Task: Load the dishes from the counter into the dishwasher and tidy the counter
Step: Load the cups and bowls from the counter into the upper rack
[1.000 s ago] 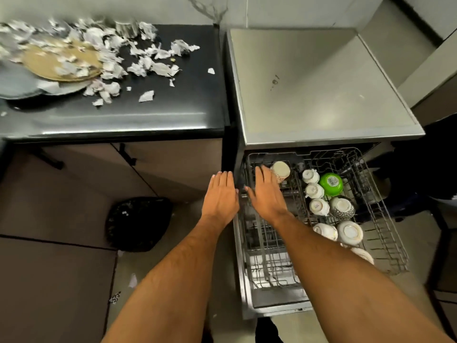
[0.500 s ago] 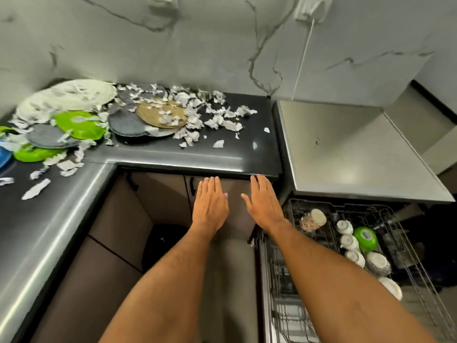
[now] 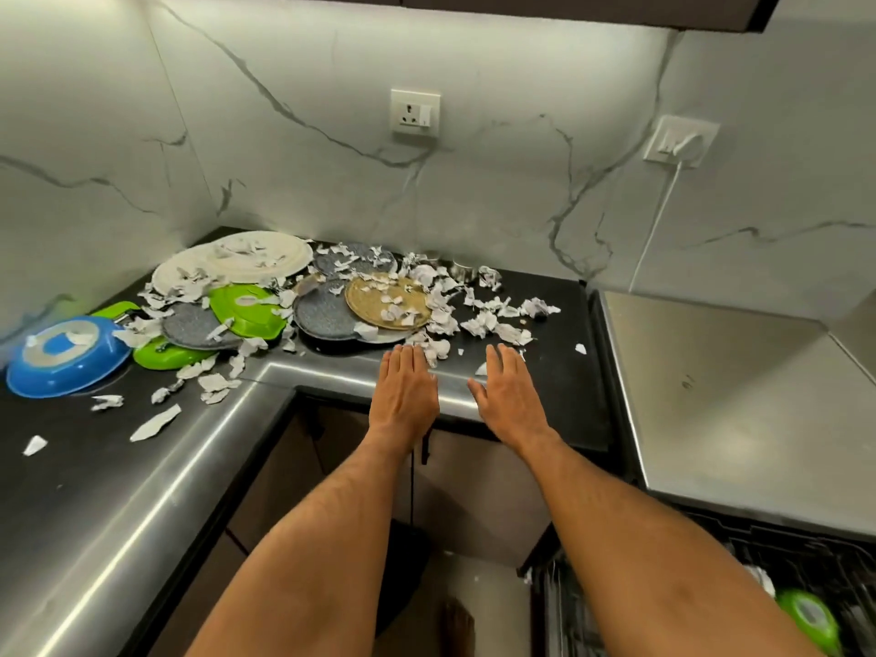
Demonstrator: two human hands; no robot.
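My forearms reached forward from the bottom of the view, and low at my right the dishwasher rack stood pulled out with a green bowl in it, upside down. Both my hands were flat with fingers straight, palms down, holding nothing: my left hand and my right hand hovered side by side over the front edge of the bench, their fingertips reaching the nearest scraps of torn paper; whether they touched the surface I could not tell. To my right the steel top of the dishwasher lay just beside the bench. Just beyond my fingers a woven tan plate sat on a speckled grey plate, both littered with paper. Further left lay a green plate, another grey plate and a blue bowl turned upside down. In the far corner two white plates overlapped, with a further grey plate by the marble wall, which carried a socket.
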